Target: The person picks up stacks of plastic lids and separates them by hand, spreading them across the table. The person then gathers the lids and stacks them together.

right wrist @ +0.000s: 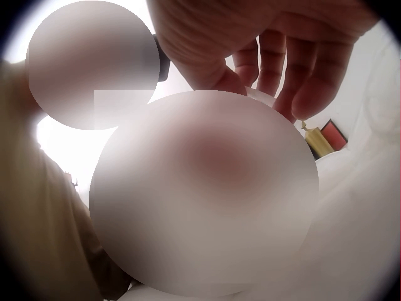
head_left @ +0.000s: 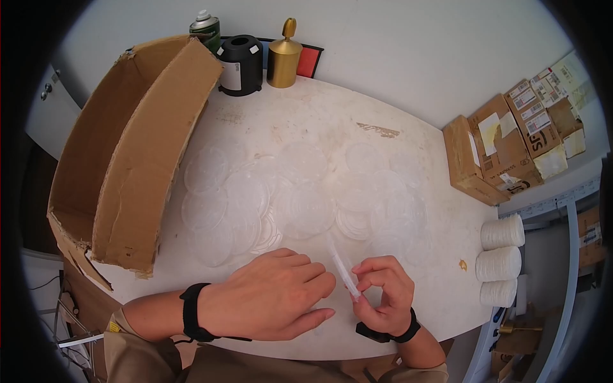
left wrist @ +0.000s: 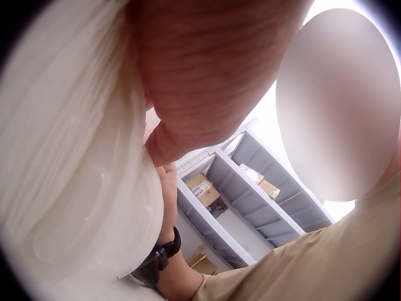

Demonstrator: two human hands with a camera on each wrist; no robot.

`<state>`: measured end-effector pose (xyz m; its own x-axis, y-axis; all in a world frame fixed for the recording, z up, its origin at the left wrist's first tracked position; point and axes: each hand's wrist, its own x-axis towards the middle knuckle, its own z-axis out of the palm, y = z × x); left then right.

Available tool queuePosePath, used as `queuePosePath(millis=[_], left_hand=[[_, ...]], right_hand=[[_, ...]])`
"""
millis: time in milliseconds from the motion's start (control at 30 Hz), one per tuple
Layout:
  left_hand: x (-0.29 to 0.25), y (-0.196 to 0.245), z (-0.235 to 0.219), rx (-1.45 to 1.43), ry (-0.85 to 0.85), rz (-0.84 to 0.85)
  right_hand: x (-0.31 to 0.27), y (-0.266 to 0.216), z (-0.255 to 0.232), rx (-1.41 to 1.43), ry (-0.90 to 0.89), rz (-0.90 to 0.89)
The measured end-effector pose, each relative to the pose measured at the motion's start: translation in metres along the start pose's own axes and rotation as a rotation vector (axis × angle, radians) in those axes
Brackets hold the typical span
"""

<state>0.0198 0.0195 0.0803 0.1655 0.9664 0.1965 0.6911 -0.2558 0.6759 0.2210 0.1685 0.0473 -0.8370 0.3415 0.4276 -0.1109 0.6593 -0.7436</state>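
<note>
My right hand (head_left: 385,290) pinches a clear plastic lid (head_left: 345,271) between thumb and fingers. The lid is tilted up and seen nearly edge-on. To its left my left hand (head_left: 281,295) is back side up, fingers loosely bent and thumb pointing toward the right hand; nothing shows in its grasp. In the left wrist view the left palm (left wrist: 200,69) hangs beside whitish plastic. The right wrist view has the bent fingers of the right hand (right wrist: 282,69) at the top. Many more clear round lids (head_left: 306,207) lie spread and overlapping on the white table (head_left: 408,127) beyond the hands.
An open cardboard box (head_left: 153,134) stands at the left. A black cylinder (head_left: 241,66), gold canister (head_left: 284,60) and green spray can (head_left: 205,29) line the back. Several cartons (head_left: 504,143) sit at the back right, with white rolls (head_left: 499,265) at the right edge.
</note>
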Motion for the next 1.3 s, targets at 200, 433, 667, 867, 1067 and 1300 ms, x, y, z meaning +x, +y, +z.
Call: queuePosePath(millis=[200, 433, 667, 867, 1067, 1300], left_hand=[[0.0, 0.001, -0.002, 0.005, -0.019, -0.001], [-0.002, 0.001, -0.002, 0.083, -0.118, 0.034], [-0.002, 0.001, -0.004, 0.022, -0.1, -0.008], [-0.002, -0.001, -0.003, -0.068, 0.003, -0.015], [0.0, 0.006, -0.008, -0.206, 0.053, -0.041], [-0.035, -0.013, -0.01, -0.422, 0.513, 0.123]], right_hand=[[-0.002, 0.0, -0.001, -0.107, 0.029, 0.0], [0.012, -0.004, 0.01, -0.102, 0.385, 0.245], [0.001, -0.003, 0.008, 0.317, -0.41, 0.208], [-0.003, -0.004, 0.018, 0.475, -0.438, 0.317], [-0.007, -0.004, 0.029, 0.493, -0.293, 0.318], [-0.007, -0.002, 0.039, 0.494, -0.297, 0.282]])
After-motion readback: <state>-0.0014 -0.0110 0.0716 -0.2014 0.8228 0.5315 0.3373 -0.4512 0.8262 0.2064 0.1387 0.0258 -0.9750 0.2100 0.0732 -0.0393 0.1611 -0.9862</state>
